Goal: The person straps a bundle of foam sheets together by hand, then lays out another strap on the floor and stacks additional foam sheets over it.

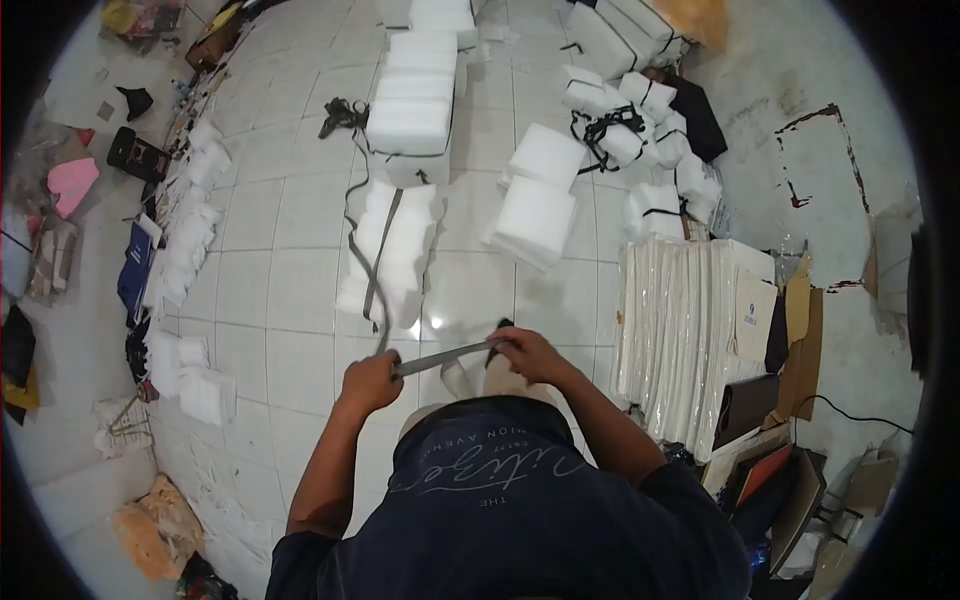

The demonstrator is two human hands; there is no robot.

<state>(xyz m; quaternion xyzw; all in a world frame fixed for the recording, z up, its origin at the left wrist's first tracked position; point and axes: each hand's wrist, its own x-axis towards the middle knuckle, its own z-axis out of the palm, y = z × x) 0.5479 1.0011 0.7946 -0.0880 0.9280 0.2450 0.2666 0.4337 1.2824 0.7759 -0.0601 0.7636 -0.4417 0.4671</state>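
A grey strap is stretched between my two hands in front of my body. My left hand is closed around one end of the stretch, and from it the strap runs up the floor beside a white foam stack. My right hand is closed on the other end. Another strap piece lies across that foam stack, crossing the long strap. Farther up, a strapped stack of white foam blocks stands beside a tangle of dark strap.
White foam blocks stand right of centre, with strapped foam bundles beyond. Wrapped white sheets stand at the right. Foam pieces line the left side, near a black speaker. A black cable lies at right.
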